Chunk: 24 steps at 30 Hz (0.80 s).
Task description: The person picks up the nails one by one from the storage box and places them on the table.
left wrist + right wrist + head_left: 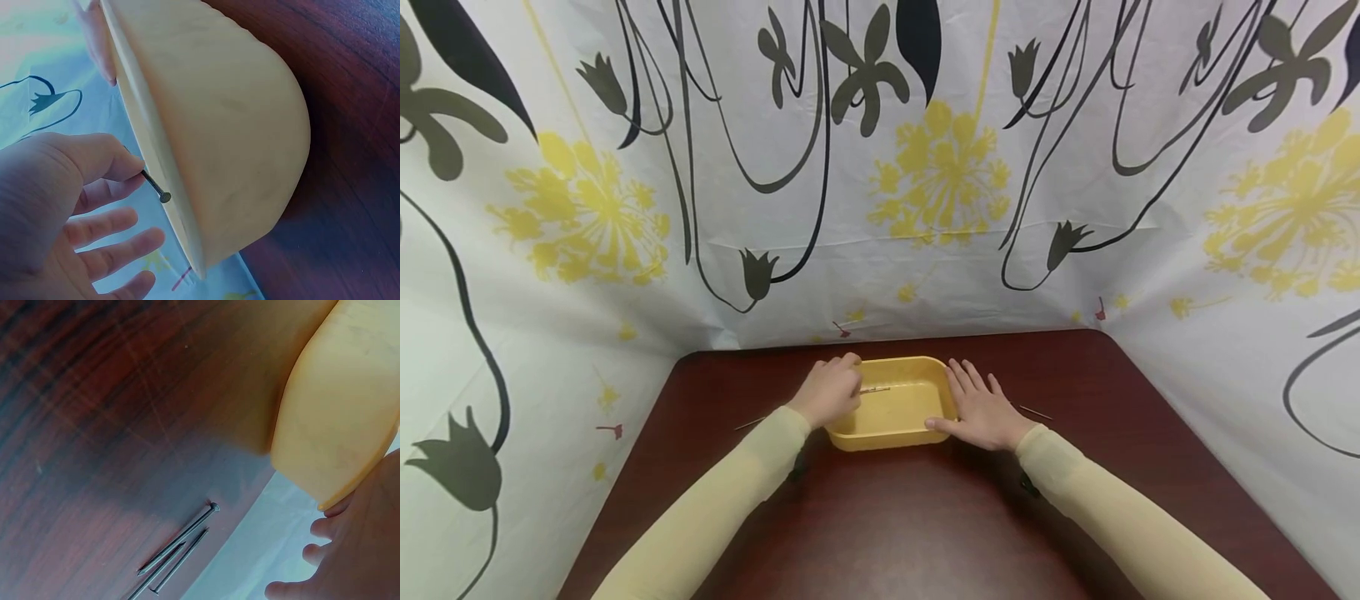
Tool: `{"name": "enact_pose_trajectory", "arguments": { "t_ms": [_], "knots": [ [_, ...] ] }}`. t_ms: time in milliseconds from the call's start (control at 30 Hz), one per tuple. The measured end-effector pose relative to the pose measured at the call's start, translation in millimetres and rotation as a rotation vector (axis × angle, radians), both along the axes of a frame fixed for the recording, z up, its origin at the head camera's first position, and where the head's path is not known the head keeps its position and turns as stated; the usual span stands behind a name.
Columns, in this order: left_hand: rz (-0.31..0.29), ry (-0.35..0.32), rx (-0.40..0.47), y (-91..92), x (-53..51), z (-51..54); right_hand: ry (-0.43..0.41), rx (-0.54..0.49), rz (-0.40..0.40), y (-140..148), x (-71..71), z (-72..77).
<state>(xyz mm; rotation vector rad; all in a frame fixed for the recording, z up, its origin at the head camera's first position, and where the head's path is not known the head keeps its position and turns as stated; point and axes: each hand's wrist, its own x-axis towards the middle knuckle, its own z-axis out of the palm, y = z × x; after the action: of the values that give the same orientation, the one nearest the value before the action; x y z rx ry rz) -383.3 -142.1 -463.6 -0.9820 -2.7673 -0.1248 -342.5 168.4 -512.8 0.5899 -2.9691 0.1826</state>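
Note:
A yellow tray (pixel 891 408) sits on the dark red table; a few thin nails (pixel 876 390) lie inside near its left end. At the tray's left rim is my left hand (pixel 832 392); in the left wrist view its thumb and index finger pinch a nail (pixel 155 186), head outward, at the rim, other fingers loosely spread. My right hand (pixel 985 412) rests with spread, straight fingers on the tray's right rim, thumb at the front corner. Several nails (pixel 178 544) lie on the table beside the tray in the right wrist view.
Right of my right hand a nail (pixel 1036 412) lies on the table (pixel 895 517), and another (pixel 750 423) lies left of my left hand. A white cloth (pixel 850 208) with grey and yellow flowers hangs behind the table and at both sides.

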Motion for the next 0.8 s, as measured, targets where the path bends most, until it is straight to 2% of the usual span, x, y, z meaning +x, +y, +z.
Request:
{"name": "enact_pose_trajectory", "arguments": {
  "t_ms": [167, 333, 667, 800],
  "knots": [
    [0.008, 0.016, 0.012, -4.9, 2.8, 4.1, -0.011, 0.008, -0.006, -1, 0.3, -0.2],
    [0.041, 0.031, 0.013, -11.9, 5.6, 10.7, -0.025, 0.009, -0.011, -2, 1.1, 2.0],
    [0.067, 0.086, 0.097, -32.1, 5.3, 21.6, -0.023, 0.003, -0.011, -1, 1.2, 1.9],
    [0.077, 0.08, 0.119, -41.0, 4.8, 22.7, -0.023, 0.004, -0.013, -2, 0.7, 1.9]
  ]
}}
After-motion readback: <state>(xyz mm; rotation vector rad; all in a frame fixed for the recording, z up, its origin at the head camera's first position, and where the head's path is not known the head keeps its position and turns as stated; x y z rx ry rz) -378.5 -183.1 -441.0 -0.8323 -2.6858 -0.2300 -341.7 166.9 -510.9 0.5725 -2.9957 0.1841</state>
